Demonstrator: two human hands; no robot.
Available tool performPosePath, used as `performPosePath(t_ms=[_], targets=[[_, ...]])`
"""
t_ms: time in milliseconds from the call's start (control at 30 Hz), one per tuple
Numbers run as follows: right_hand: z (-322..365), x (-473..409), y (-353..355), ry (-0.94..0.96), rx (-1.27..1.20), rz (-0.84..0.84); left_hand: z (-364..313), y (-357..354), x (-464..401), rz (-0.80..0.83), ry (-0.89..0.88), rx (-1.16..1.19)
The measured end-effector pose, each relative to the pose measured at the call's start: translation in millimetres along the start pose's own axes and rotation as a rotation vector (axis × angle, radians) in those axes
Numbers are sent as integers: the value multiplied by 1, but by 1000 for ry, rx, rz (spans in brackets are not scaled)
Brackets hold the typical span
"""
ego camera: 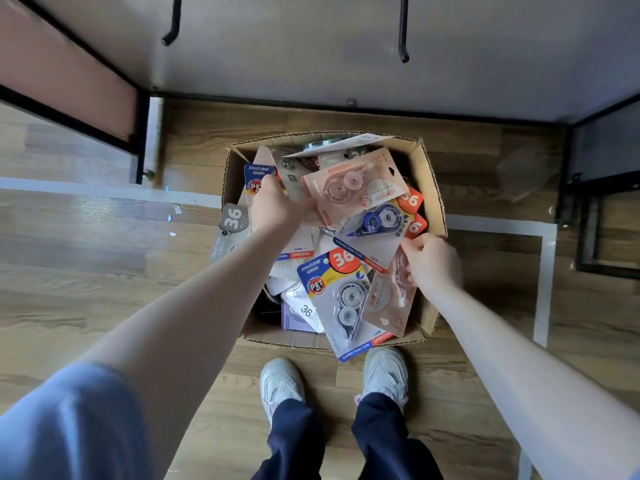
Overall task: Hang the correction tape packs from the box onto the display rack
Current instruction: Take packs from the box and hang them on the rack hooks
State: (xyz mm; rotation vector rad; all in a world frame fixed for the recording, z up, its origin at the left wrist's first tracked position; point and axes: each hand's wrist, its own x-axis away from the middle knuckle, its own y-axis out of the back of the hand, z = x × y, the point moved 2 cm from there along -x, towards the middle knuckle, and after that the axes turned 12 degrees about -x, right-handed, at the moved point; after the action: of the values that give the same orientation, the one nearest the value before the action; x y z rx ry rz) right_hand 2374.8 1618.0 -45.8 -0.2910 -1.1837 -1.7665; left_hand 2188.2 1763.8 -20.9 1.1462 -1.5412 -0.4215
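Cardboard box (429,174) on wood floor (86,271), heaped with correction tape packs (341,292). My left hand (275,206) grips several packs at the far side; my right hand (433,259) pinches a pink pack (388,299). Rack hooks (403,36) above.

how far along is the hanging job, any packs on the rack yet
Nothing looks hung: both rack hooks in view are bare. In hand: the left hand holds a fan of packs over the box, and the right hand pinches another pink pack. Left: the box is full of packs.
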Motion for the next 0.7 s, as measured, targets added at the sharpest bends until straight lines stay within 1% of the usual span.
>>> performPosePath(t_ms=[67,200,300,400,467,533,633,700], targets=[[-2,-1,-1,-49,-139,25,1,0,-1,-40,-17,-10],[-1,-3,0,-94,-217,102,-3,5,-4,-137,-159,-298],[-1,-9,0,-148,-307,77,-12,6,-6,-129,-323,-483],[1,-13,-3,-236,-458,45,-23,0,-5,-102,-460,-559],[2,-15,-4,-304,-551,12,-29,-6,-7,-67,-473,-552],[3,-17,-4,-340,-590,-5,-31,-10,-11,-68,-445,-552],[6,-19,-5,-371,-629,23,-30,-10,-16,-74,-425,-565],[6,-18,-5,-389,-662,36,-26,-9,-21,-40,-402,-554]])
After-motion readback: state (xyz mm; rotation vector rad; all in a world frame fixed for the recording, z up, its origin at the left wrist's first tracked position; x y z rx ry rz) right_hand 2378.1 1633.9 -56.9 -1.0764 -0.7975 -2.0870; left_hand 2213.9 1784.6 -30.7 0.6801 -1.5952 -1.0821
